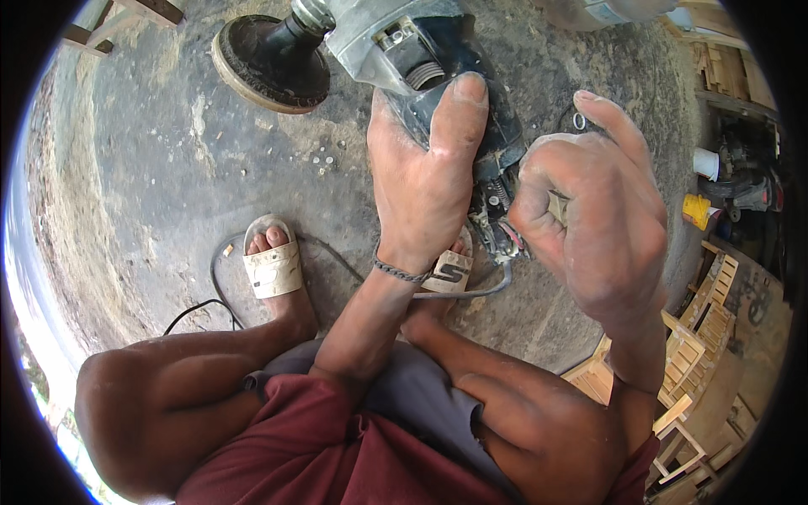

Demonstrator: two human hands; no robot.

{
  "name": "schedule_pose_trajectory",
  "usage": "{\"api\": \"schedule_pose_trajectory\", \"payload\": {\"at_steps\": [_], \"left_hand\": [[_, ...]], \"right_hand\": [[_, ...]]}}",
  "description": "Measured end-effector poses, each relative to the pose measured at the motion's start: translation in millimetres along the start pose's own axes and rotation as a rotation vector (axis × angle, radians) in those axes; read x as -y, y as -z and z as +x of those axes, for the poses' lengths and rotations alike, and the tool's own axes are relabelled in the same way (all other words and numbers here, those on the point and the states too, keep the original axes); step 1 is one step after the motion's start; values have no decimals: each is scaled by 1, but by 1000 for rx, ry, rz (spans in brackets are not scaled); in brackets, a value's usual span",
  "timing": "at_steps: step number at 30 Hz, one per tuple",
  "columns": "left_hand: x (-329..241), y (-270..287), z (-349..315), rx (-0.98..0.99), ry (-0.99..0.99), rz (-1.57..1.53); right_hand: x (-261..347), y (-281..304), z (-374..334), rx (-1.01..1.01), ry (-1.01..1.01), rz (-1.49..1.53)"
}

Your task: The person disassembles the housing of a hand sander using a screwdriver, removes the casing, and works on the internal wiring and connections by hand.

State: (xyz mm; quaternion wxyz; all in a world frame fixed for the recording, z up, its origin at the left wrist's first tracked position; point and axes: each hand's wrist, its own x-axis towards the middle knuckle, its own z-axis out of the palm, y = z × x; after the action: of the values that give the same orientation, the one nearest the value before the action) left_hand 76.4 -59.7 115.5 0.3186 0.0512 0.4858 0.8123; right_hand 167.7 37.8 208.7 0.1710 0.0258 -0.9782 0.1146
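Grey-and-black power tool [454, 42] slants lengthwise, round black disc [290, 76] upper-left, rear lower-right; left hand [425, 181] clasps it; whether curled right hand [593, 202] pinches anything, I cannot tell.

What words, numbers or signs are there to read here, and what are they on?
Right sandal: one big, dark, curvy mark on the pale strap; clear, but I won't copy it out.
Left sandal: a faint, worn mark, too rubbed to read.
Yellow tub: its markings are too small and blurred to read.
Power tool in the left hand: no readable writing shows.
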Motion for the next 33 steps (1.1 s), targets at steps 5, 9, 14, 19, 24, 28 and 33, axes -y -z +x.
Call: {"api": "schedule_pose_trajectory", "payload": {"at_steps": [5, 9, 14, 19, 24, 28, 33], "left_hand": [[-5, -8, -4, -21, 8, -52], [0, -6, -4, -31, -12, 16], [12, 7, 12, -47, -82, 51], [10, 7, 11, -72, -52, -102], [7, 5, 8, -47, -47, -27], [5, 6, 6, -11, -16, 3], [10, 4, 6, -32, -21, -28]], "right_hand": [[12, -6, -6, -73, -367, 146], [26, -6, -4, -32, -580, 112], [29, -4, -21, -47, -731, 417], [10, 0, -22, -132, -523, 433], [1, -3, -10, -112, -169, 137], [-3, -4, -12, -113, -47, 118], [3, -5, -10, -147, -46, 63]]}}
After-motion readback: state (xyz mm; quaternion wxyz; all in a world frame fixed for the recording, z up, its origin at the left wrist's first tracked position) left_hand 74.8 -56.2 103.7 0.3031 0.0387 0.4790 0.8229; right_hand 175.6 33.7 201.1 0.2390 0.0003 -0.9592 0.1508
